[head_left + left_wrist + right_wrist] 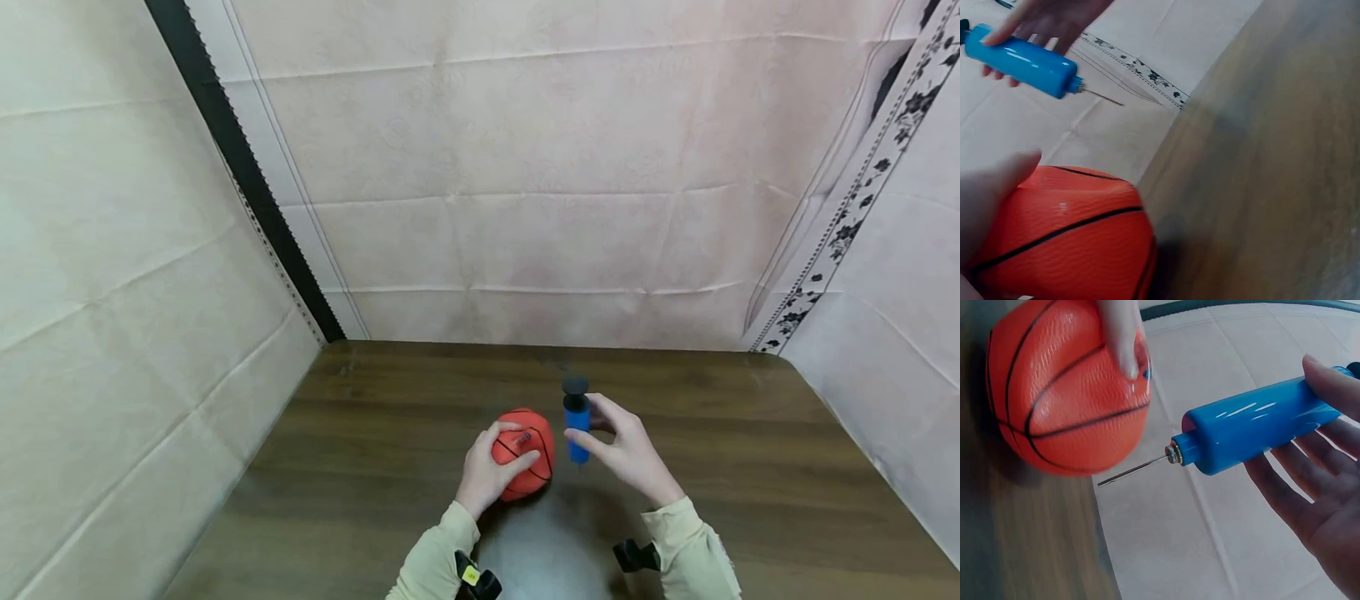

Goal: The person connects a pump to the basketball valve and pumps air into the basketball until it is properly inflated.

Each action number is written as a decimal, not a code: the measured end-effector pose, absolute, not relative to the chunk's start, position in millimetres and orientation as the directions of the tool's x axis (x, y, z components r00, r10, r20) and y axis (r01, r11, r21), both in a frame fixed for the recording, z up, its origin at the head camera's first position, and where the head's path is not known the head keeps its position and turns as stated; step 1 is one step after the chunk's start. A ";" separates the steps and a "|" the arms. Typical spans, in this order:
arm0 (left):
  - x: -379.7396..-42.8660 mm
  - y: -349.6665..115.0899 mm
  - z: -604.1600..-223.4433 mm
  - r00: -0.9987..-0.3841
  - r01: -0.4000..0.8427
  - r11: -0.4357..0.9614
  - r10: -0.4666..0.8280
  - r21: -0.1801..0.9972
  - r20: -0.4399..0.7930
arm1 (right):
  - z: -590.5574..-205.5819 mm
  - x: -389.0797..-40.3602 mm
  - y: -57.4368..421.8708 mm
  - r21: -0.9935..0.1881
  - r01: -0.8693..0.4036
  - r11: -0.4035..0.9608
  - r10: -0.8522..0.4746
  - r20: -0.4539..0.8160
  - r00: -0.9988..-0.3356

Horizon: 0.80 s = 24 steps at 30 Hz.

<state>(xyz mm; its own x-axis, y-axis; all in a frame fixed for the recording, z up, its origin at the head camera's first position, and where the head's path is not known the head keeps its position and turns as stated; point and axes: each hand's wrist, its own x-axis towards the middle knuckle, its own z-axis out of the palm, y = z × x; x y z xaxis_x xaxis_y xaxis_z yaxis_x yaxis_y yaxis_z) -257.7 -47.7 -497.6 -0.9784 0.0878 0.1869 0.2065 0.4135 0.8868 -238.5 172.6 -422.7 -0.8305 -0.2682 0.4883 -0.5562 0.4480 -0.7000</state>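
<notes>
A small orange-red basketball (542, 450) with black lines, its surface dented and not fully round, sits on the table. My left hand (483, 475) grips it from the left, thumb and fingers spread over its top and near side. To the right of the ball, my right hand (628, 450) holds a blue hand pump (577, 422) upright above the table, thumb on one side and fingers on the other. A thin metal needle (1135, 472) sticks out of the pump's lower end, apart from the ball. The pump's black handle (575, 385) is at the top.
The brown wood-patterned table (375, 467) stretches around both hands. Pale creased cloth (525, 167) hangs behind it and at both sides, with a floral border (847, 221) at the right. Black devices are strapped to both wrists.
</notes>
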 end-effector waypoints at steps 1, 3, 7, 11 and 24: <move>-258.3 -47.5 -499.1 -0.979 0.204 0.411 0.059 0.889 0.197 | -423.0 -239.2 170.3 -0.701 -0.561 0.440 -0.281 0.486 -0.828; -259.4 -47.2 -501.6 -0.975 0.204 0.401 0.007 0.893 0.220 | -423.6 -240.2 166.1 -0.707 -0.563 0.429 -0.300 0.477 -0.826; -261.3 -47.7 -503.6 -0.954 0.254 0.423 -0.041 0.870 0.298 | -423.9 -240.7 160.7 -0.720 -0.556 0.416 -0.299 0.469 -0.831; -262.9 -48.4 -502.5 -0.910 0.334 0.502 -0.048 0.798 0.411 | -422.3 -240.7 157.3 -0.730 -0.551 0.405 -0.284 0.472 -0.834; -261.2 -40.4 -501.4 -0.833 0.460 0.595 0.032 0.659 0.553 | -409.9 -241.4 145.2 -0.837 -0.521 0.167 -0.162 0.498 -0.852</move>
